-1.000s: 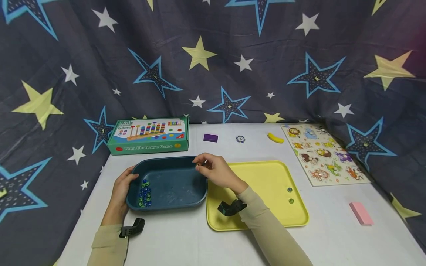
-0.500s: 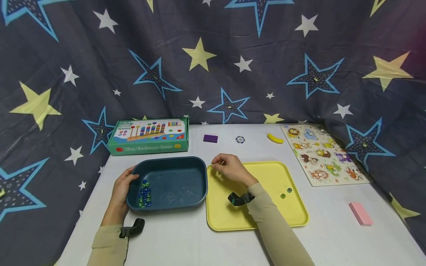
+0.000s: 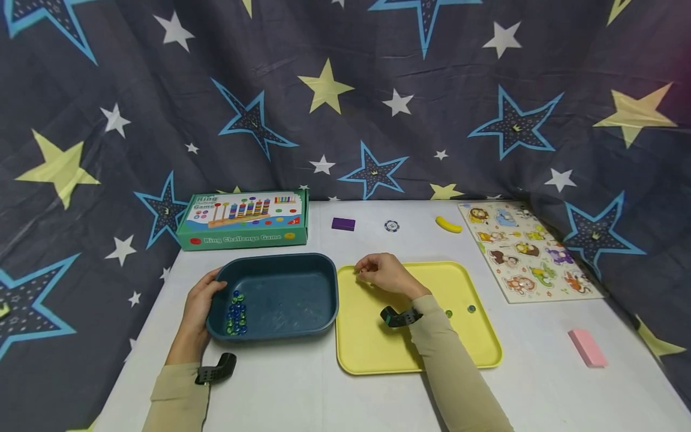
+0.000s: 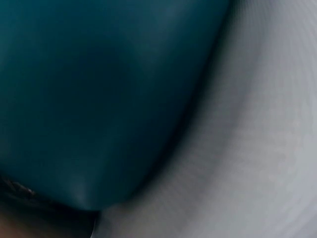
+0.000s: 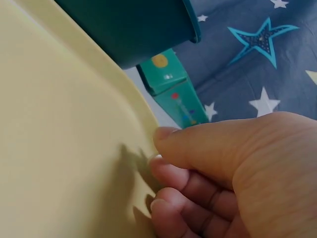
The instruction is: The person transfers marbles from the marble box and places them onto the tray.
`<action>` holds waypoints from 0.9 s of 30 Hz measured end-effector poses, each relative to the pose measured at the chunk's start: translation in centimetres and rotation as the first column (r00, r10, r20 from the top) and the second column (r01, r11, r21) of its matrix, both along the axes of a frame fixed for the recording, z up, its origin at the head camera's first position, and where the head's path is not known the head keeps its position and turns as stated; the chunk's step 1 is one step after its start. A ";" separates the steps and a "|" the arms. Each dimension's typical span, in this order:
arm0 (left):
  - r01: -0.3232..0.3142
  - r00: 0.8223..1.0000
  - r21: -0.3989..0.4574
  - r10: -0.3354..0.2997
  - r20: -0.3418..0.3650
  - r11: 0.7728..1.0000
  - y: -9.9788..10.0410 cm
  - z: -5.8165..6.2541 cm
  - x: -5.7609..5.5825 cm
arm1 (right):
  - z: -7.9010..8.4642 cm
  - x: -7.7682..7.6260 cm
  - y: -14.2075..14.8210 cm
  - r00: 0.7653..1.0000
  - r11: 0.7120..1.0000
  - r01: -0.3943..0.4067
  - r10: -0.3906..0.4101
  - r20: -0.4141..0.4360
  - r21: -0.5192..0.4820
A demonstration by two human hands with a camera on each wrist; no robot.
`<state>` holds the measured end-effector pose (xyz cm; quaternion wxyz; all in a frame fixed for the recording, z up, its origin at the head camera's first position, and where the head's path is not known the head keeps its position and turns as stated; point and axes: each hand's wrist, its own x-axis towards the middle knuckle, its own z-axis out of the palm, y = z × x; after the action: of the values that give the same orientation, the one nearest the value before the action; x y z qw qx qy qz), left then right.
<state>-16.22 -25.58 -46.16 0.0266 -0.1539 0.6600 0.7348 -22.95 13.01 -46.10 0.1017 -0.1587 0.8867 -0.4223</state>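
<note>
My left hand (image 3: 197,306) grips the left side of a dark teal plastic basin (image 3: 281,337), the thumb over its rim. In the left wrist view the basin's outer wall (image 4: 99,99) fills much of the picture. Several blue and green glass marbles (image 3: 236,315) are gathered at the basin's left end. My right hand (image 3: 385,275) is low over the far left corner of a yellow tray (image 3: 378,354). In the right wrist view its fingers are curled and the thumb lies close to them, near the tray's rim (image 5: 141,106); I cannot tell whether anything is hidden between them.
Two marbles, one green (image 3: 448,314) and one bluish (image 3: 472,309), are in the tray's right part. Behind stand a green game box (image 3: 243,222), a purple block (image 3: 343,224), a poker chip (image 3: 391,226) and a toy banana (image 3: 448,224). An animal puzzle (image 3: 529,252) and pink block (image 3: 588,348) lie right.
My right hand has moved right, from above the basin's right rim to over the tray's far left corner. The green marble has rolled left in the tray. My left hand keeps its hold.
</note>
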 end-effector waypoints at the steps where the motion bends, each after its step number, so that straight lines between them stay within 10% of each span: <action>1: 0.003 1.000 0.001 -0.003 -0.002 1.000 0.0 0.0 0.0 | -0.1 0.0 0.0 1.000 1.000 -0.004 0.004 -0.001 0.006; 27: 0.012 1.000 -0.013 -0.012 0.000 1.000 0.0 0.1 0.2 | 0.9 0.3 0.0 0.992 0.993 -0.041 0.054 -0.115 0.112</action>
<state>-16.05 -25.53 -46.07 0.0301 -0.1501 0.6659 0.7302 -22.62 12.99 -45.19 0.0676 -0.1985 0.9088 -0.3606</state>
